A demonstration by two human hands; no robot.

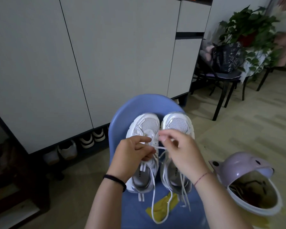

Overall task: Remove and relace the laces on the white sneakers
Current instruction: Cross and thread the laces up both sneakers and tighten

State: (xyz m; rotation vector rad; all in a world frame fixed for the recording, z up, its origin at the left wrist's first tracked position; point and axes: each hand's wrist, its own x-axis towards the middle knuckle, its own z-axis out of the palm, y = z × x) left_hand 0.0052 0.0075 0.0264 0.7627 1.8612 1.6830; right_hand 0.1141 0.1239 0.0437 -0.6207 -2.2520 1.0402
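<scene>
1. Far left, under the tall white cabinet: row of pale spare shoes on the floor, well apart from the work.
2. Left hand: curled over the throat of the left white mesh sneaker. Forefinger stretched toward the lower eyelets, thumb and other fingers closed on the flat white lace.
3. Same sneaker standing toe-away on the seat of the blue plastic chair, touching its pair. Upper eyelets seemingly bare, tongue exposed.
4. Lace drawn taut across the short gap between both hands. Slack hanging past the heel in a long loop over the seat front.
5. Step judged: relacing of the left sneaker, at the lowest rows, so early. Next move probably calls for feeding a tip through the next eyelet up, with the lace kept flat and both ends even. Tip too blurred to locate.
6. Crumpled yellow scrap on the seat front, beneath the loop.
7. Right white mesh sneaker: just beside the first, partly hidden by the wrist. Lace ends trailing loose off its heel; extent of threading not discernible.
8. Right hand: fingertips pinched together just above the left sneaker's eyelets, apparently on the other run of the lace. Blurred, so grip judged rather than certain.
9. Right, on the floor: lilac plastic bin, lid swung open, white inner rim. Inside, dark stringy rubbish against a yellowish lining; nothing identifiable.
</scene>
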